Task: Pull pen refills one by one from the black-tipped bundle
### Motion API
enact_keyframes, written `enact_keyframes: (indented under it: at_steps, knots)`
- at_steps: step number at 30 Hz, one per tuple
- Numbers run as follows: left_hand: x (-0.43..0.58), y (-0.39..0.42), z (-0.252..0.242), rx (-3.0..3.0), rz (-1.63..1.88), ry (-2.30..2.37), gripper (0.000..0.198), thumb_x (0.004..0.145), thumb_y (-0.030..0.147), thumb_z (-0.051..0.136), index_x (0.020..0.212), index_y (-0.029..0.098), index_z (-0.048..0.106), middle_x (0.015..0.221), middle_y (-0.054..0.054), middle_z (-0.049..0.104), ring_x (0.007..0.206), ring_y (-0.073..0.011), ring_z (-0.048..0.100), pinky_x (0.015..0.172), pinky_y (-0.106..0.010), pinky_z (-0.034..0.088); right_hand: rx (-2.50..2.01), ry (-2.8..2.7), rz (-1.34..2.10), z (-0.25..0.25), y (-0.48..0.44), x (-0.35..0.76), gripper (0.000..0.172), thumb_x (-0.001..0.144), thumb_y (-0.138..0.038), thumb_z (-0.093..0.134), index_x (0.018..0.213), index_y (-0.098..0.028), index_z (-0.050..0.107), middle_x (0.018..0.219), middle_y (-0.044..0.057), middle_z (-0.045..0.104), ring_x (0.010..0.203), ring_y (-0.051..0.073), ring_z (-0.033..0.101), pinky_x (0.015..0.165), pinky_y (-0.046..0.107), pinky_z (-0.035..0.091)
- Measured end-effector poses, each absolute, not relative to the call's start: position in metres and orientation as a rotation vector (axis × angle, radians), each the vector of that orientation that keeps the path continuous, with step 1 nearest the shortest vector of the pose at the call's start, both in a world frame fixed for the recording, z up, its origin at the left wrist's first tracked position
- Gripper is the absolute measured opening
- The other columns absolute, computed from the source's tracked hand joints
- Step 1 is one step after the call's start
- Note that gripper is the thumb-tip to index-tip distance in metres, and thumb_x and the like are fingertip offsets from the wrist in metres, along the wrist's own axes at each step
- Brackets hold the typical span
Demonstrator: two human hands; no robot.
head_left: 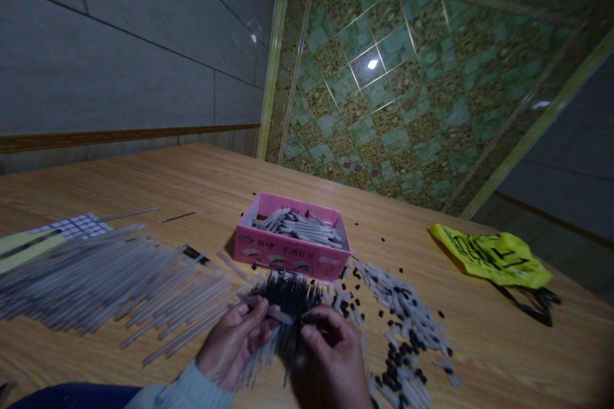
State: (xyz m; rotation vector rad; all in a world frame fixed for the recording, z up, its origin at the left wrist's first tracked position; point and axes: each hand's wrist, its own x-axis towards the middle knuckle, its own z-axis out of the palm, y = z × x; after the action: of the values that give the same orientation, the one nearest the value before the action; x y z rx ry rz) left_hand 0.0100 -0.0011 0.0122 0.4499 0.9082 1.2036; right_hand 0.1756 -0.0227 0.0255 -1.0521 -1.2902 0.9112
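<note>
My left hand (240,339) is closed around a short, translucent greyish plastic tube (273,312), pinched between thumb and fingers and pointing to the right. Close to the tube's right end is my right hand (336,345), its thumb and fingers pressed together; what they hold, if anything, is too small or hidden to name. Under and behind both hands lies a heap of thin black-tipped sticks (290,291), partly covered by them. Just beyond stands a pink cardboard box (292,262), holding many pale tubes with dark ends (302,228).
Long clear tubes (91,281) lie spread on the wooden table (192,172) at left, by a checked cloth (81,225). Right of my hands are scattered short clear caps (403,297) and small black plugs (403,358). A yellow bag (494,255) lies far right. Tiled walls border the table.
</note>
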Motion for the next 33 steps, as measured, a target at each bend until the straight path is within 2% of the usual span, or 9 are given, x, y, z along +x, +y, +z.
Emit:
enact_keyframes:
  at_steps: [4,11,22,33]
  knots:
    - [0.011,-0.002,0.013,0.486,1.214,0.919,0.021,0.071,0.013,0.068,0.08,0.015,0.05,0.072,-0.008,0.072,0.059,-0.0125,0.067,0.048,-0.016,0.052,-1.074,-1.331,0.841,0.027,-0.025,0.173,0.006,0.066,-0.02,0.068,0.071,-0.016,0.067,0.07,0.003,0.064,0.067,0.017,0.06,0.061,0.025,0.047]
    - [0.012,-0.004,0.015,0.508,1.219,0.963,0.031,0.065,0.013,0.073,0.083,0.016,0.048,0.072,-0.008,0.072,0.06,-0.0142,0.068,0.049,-0.018,0.053,-1.091,-1.453,0.782,0.029,-0.026,0.174,0.003,0.07,-0.018,0.064,0.072,-0.017,0.065,0.072,0.002,0.061,0.07,0.017,0.058,0.061,0.025,0.044]
    - [0.013,-0.005,0.022,0.529,1.207,0.932,0.034,0.065,0.019,0.074,0.081,0.018,0.044,0.069,-0.005,0.072,0.057,-0.012,0.066,0.051,-0.018,0.052,-1.12,-1.537,0.698,0.034,-0.028,0.172,0.006,0.069,-0.013,0.061,0.07,-0.017,0.065,0.069,0.001,0.058,0.065,0.015,0.055,0.055,0.022,0.039]
    - [0.015,-0.009,0.026,0.591,1.228,0.995,0.036,0.062,0.025,0.075,0.08,0.019,0.044,0.063,-0.003,0.072,0.057,-0.0137,0.067,0.049,-0.019,0.05,-1.214,-1.529,0.659,0.034,-0.03,0.172,0.007,0.068,-0.012,0.061,0.066,-0.018,0.064,0.064,-0.001,0.06,0.062,0.014,0.055,0.057,0.021,0.039]
